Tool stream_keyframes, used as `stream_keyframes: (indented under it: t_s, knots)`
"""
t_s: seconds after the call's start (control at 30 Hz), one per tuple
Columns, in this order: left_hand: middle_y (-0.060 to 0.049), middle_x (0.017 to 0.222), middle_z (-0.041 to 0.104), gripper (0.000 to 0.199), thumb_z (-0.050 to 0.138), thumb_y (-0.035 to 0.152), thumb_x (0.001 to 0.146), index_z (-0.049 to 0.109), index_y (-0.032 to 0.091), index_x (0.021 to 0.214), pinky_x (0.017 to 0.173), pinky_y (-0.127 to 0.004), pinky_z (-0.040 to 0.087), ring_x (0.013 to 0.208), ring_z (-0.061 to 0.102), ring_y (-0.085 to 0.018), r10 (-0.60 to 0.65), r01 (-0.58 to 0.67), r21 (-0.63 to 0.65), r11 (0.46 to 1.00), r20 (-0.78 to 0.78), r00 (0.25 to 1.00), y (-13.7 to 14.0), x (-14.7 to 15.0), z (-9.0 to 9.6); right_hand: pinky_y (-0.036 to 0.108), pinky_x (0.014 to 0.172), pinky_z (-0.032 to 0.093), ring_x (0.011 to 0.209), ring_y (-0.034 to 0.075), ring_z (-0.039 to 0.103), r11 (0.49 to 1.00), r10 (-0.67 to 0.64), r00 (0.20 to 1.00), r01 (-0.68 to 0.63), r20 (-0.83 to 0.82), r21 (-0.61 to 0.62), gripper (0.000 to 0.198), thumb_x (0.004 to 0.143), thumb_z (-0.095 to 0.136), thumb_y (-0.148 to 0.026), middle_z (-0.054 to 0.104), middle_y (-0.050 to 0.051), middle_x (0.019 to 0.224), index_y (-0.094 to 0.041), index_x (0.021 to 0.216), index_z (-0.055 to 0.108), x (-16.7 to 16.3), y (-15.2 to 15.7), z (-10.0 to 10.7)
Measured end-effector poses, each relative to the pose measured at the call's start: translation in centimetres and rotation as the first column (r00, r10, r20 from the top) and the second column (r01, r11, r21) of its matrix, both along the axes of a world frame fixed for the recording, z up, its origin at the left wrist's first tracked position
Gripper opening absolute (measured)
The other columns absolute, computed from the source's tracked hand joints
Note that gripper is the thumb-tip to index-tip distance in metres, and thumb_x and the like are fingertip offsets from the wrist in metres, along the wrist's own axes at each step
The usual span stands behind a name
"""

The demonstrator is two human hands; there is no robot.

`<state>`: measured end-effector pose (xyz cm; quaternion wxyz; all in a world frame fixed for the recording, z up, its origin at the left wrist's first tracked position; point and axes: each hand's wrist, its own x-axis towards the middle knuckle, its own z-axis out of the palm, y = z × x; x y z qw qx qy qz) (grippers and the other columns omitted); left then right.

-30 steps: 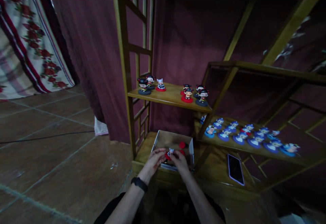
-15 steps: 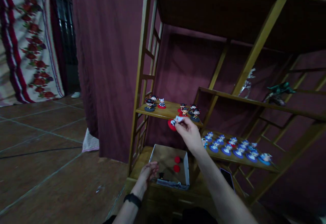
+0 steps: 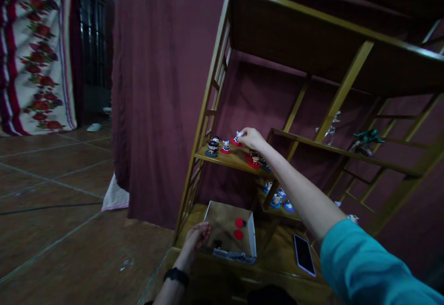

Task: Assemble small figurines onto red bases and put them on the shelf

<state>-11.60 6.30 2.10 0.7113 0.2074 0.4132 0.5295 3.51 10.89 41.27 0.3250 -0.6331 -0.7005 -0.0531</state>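
Observation:
My right hand (image 3: 252,139) reaches over the upper shelf (image 3: 231,159) and pinches a small figurine (image 3: 237,137) with a white head and red base. The base is at the shelf's surface; whether it bears weight there I cannot tell. A similar figurine (image 3: 225,146) stands just left of it. Two dark-haired figurines (image 3: 212,148) are at the shelf's left end, and several more (image 3: 255,159) sit below my right wrist, partly hidden. My left hand (image 3: 198,235), loosely curled with nothing seen in it, is at the left side of a shallow cardboard box (image 3: 222,212).
Red round-based pieces (image 3: 238,234) and a dark one lie in the box. Blue-based figurines (image 3: 276,200) stand on a lower right shelf, partly behind my arm. A phone (image 3: 304,255) lies right of the box. A green ornament (image 3: 367,138) is further right. A curtain (image 3: 156,101) hangs left.
My right hand has lifted the figurine from in front of the shelf edge to above the shelf. My left hand stays by the box. The view has shifted, showing more of the phone.

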Motion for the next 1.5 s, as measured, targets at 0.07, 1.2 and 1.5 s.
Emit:
stream_keyframes:
  t_s: [0.07,1.2,1.5]
  knots:
    - [-0.004,0.068,0.067,0.021,0.062,0.007,0.066,0.061,0.013,0.085,0.052,-0.018,0.046,0.055,0.062,-0.010,0.009,-0.009,0.010,1.000,-0.015,1.000,-0.3,-0.2,0.4,0.023,0.063,0.044,0.077,0.017,0.062,0.993,-0.074,0.988,0.086,0.137,-0.085,0.024,0.058,0.065,-0.027,0.068,0.004,0.083,-0.020,0.082,0.065,-0.1,0.9,0.0]
    - [-0.006,0.067,0.066,0.013,0.057,0.005,0.071,0.061,0.011,0.082,0.048,-0.017,0.044,0.053,0.060,-0.009,-0.004,0.004,0.000,1.000,-0.023,1.000,0.7,0.4,0.9,0.033,0.077,0.044,0.083,0.018,0.060,0.992,0.112,0.987,-0.105,0.112,-0.072,0.016,0.063,0.068,-0.023,0.066,0.005,0.079,-0.014,0.076,0.067,0.4,-2.1,1.6]
    - [-0.004,0.063,0.063,0.016,0.053,0.001,0.070,0.060,0.012,0.079,0.047,-0.017,0.043,0.052,0.059,-0.009,-0.009,0.007,-0.048,0.999,-0.045,0.999,2.3,1.5,-0.3,0.028,0.070,0.046,0.077,0.015,0.061,0.824,0.380,0.783,-0.529,-0.492,-0.205,0.025,0.079,0.051,-0.034,0.069,0.001,0.086,-0.022,0.096,0.066,3.2,-14.7,-14.4]
